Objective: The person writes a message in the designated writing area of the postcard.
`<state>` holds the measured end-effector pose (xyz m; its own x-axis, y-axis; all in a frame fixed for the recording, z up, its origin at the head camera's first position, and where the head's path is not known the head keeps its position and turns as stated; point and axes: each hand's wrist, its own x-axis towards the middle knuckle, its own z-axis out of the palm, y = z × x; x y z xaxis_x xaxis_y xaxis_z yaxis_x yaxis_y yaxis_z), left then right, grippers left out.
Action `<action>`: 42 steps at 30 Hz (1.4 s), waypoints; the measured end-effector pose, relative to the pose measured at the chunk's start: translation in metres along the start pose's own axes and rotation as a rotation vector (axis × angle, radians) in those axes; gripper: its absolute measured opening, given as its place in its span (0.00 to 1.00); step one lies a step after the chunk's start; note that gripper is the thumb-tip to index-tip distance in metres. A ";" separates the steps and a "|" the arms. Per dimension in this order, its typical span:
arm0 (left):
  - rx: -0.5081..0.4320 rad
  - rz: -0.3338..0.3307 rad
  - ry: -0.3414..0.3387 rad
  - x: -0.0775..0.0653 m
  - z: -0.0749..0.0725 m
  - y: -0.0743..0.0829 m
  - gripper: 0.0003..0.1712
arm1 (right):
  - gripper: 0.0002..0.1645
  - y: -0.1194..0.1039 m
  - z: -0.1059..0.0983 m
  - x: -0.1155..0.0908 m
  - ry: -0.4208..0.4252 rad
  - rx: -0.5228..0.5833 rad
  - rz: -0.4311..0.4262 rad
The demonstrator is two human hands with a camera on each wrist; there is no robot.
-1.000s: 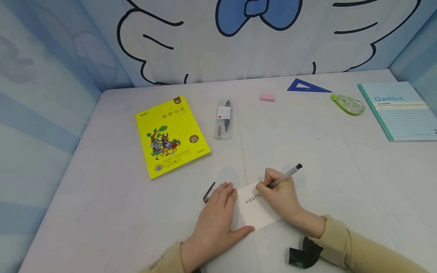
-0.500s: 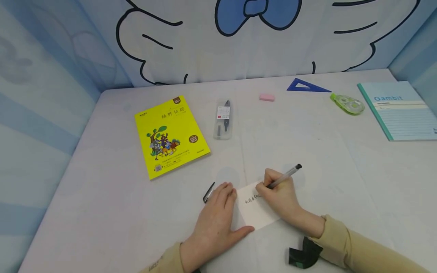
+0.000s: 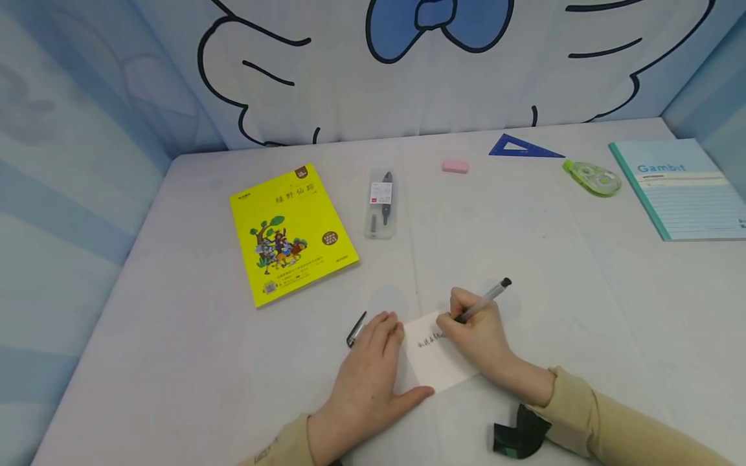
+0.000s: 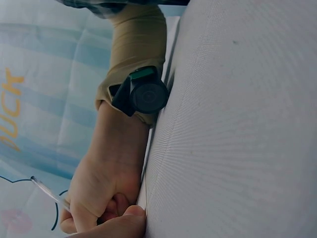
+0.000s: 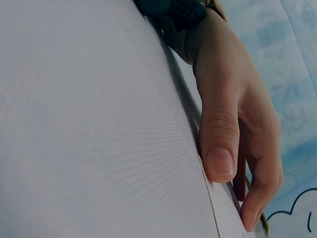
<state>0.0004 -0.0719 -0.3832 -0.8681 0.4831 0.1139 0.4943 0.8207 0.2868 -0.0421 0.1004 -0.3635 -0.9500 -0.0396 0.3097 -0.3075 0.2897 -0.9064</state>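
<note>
My right hand [image 3: 480,336] pinches a clear-barrelled pen [image 3: 489,298], its tip hidden behind the fingers over a small white sheet of paper [image 3: 443,369]. A line of dark handwriting [image 3: 431,339] runs along the sheet's upper part, reaching up to the hand. My left hand [image 3: 370,375] lies flat at the sheet's left side, fingers extended and thumb on the lower corner. Beside its fingertips is a pen cap [image 3: 356,330], partly covered by the hand. The right wrist view shows the left thumb [image 5: 219,161] pressing the paper's edge.
A yellow book [image 3: 294,236] lies at the left, with a clear plastic case [image 3: 381,220] beside it. Farther back are a pink eraser [image 3: 455,166], a blue set square [image 3: 524,148] and a green correction tape [image 3: 593,178]. A notebook [image 3: 693,210] lies at the right.
The pen's upper end has tilted slightly left and up, and the right hand has shifted very slightly. The left hand and the paper stay in place.
</note>
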 end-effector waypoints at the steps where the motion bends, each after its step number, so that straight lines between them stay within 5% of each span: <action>1: -0.002 -0.001 0.000 0.000 0.000 0.000 0.51 | 0.22 -0.001 0.000 0.000 0.002 -0.008 0.008; 24: 0.003 -0.004 -0.011 0.001 0.001 0.000 0.52 | 0.20 0.000 -0.003 0.001 0.075 -0.006 0.061; 42: 0.013 -0.004 0.004 0.000 0.001 0.001 0.51 | 0.20 0.001 -0.009 0.003 -0.035 -0.034 0.103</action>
<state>0.0007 -0.0711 -0.3839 -0.8701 0.4790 0.1163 0.4917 0.8264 0.2745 -0.0452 0.1096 -0.3612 -0.9780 -0.0409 0.2044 -0.2065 0.3266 -0.9223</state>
